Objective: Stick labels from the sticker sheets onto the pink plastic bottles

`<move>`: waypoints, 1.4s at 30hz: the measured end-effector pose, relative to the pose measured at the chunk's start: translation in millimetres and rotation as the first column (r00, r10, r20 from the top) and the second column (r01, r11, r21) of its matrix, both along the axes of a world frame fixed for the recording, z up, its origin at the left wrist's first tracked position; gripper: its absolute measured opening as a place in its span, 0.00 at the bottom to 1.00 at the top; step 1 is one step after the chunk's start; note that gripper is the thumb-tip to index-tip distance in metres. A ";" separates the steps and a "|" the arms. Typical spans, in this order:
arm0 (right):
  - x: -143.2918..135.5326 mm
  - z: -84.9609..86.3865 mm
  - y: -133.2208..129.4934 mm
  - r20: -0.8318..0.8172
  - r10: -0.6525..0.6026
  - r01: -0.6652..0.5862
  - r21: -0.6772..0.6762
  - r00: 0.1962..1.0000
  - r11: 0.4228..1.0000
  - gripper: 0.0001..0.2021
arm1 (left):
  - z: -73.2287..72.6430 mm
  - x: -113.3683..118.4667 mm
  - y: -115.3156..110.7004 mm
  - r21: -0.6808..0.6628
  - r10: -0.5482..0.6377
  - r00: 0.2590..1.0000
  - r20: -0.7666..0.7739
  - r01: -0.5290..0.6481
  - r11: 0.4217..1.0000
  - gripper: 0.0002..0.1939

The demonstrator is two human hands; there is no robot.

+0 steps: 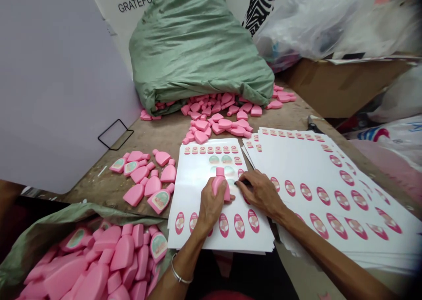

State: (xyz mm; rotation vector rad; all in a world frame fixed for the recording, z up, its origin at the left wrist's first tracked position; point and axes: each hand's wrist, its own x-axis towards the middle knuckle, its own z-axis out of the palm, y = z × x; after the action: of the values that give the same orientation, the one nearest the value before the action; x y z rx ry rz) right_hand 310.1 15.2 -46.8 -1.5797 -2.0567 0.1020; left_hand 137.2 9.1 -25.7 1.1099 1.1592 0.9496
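My left hand (pixel 211 203) is wrapped round a small pink plastic bottle (pixel 220 183), held upright over a white sticker sheet (pixel 194 186). Pale green labels (pixel 227 159) and red oval labels (pixel 238 225) are printed on that sheet. Just right of the bottle, my right hand (pixel 259 190) rests low over the sheet with its fingers pinched. A small dark thing shows at its fingertips, too little of it to name. To the left lie several loose pink bottles (pixel 153 185), some with green labels on their faces.
A green sack (pixel 198 49) spills pink bottles (pixel 224 124) at the back. More bottles (pixel 123 249) fill an open green sack (pixel 29 247) at front left. Stacked sticker sheets (pixel 303 159) lie right, below dark-handled scissors (pixel 313 125). A wire frame (pixel 115 134) stands left, a cardboard box (pixel 332 87) right.
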 end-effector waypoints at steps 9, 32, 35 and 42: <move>-0.8 -1.3 -4.9 0.042 -0.088 0.087 0.017 0.995 0.996 0.07 | -3.8 0.1 0.1 0.020 0.007 1.000 -0.004 -0.006 1.000 0.21; -26.5 43.8 -23.9 -0.632 -0.270 0.133 -0.257 0.727 0.957 0.15 | 7.7 -8.3 -2.7 -0.309 0.190 0.867 0.460 -0.045 0.950 0.33; -38.3 49.0 -27.7 -0.673 -0.205 0.028 -0.264 0.711 0.964 0.14 | 15.6 -8.7 -9.2 -0.296 0.174 0.823 0.541 -0.007 0.955 0.30; -49.3 45.9 -29.1 -0.721 -0.218 0.021 -0.272 0.657 0.962 0.13 | 20.0 -8.0 -11.8 -0.288 0.175 0.789 0.588 0.003 0.958 0.28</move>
State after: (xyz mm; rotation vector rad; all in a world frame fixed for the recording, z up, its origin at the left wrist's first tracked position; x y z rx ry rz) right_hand 260.8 -13.8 -0.9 -1.4504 -1.3014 0.8460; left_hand 129.2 -2.7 -5.7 0.4576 0.7695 1.0742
